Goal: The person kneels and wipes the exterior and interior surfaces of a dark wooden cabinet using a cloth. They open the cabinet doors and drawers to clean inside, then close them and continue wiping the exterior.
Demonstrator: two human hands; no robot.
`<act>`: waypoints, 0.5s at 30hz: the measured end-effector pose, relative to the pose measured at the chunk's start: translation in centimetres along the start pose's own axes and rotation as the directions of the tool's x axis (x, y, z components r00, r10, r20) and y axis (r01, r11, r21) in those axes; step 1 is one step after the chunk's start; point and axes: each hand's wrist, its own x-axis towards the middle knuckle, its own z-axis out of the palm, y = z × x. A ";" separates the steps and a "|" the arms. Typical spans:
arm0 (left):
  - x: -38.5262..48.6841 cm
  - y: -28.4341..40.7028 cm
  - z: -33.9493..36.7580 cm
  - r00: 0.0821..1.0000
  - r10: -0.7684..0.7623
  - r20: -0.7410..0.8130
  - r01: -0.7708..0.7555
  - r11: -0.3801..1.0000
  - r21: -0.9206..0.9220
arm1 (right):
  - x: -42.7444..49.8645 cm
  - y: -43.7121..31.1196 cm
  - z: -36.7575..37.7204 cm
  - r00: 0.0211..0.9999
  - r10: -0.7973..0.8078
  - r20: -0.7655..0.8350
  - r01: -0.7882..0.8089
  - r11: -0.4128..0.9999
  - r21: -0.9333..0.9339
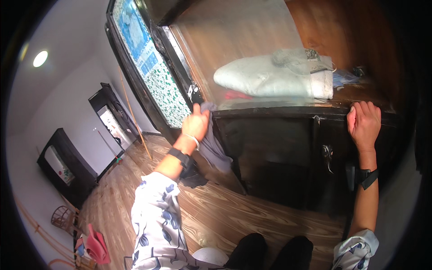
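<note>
A dark wooden cabinet (270, 148) stands in front of me, its upper part partly behind a sliding glass pane (243, 37). At the cabinet's left corner, my left hand (195, 125) holds a grey cloth (214, 146) that hangs down beside the cabinet's side. My right hand (365, 125) is curled over the front ledge (266, 111) at the right; its fingertips are hidden. On the shelf behind the glass lies a long white bundle (263, 77), its right end past the pane's edge. A red item (237, 95) lies in front of it.
A patterned glass door panel (152, 64) in a dark frame stands at left. A bamboo pole (135, 118) leans nearby. Across the wooden floor (114, 195) are a wooden chair (64, 217), a pink folded item (96, 244) and a broom (108, 145). A white round object (211, 256) is by my legs.
</note>
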 end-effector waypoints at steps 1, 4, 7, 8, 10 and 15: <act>2.0 -1.7 -2.1 0.999 -0.024 -0.033 0.025 0.999 0.044 | 0.1 0.0 -0.1 0.999 0.022 0.044 -0.022 1.000 -0.006; 10.4 -7.7 -9.6 0.954 -0.210 -0.213 0.234 0.968 0.096 | 0.9 0.0 0.0 0.998 0.033 0.048 -0.033 0.999 0.001; 19.1 -13.3 -15.4 0.909 -0.279 -0.310 0.317 0.945 0.080 | 1.9 0.0 0.3 0.995 0.039 0.090 -0.039 0.999 -0.005; 21.4 -14.6 -16.4 0.877 -0.357 -0.320 0.378 0.926 0.004 | 2.2 0.0 0.5 0.995 0.040 0.096 -0.040 0.999 0.002; 23.3 -16.4 -16.4 0.934 -0.300 -0.192 0.328 0.935 0.134 | 2.7 0.1 0.9 0.993 0.030 0.116 -0.032 0.999 0.008; 23.9 -16.8 -12.2 0.865 -0.416 -0.280 0.449 0.892 0.060 | 2.6 -0.2 2.5 0.986 0.049 0.161 -0.047 0.999 -0.015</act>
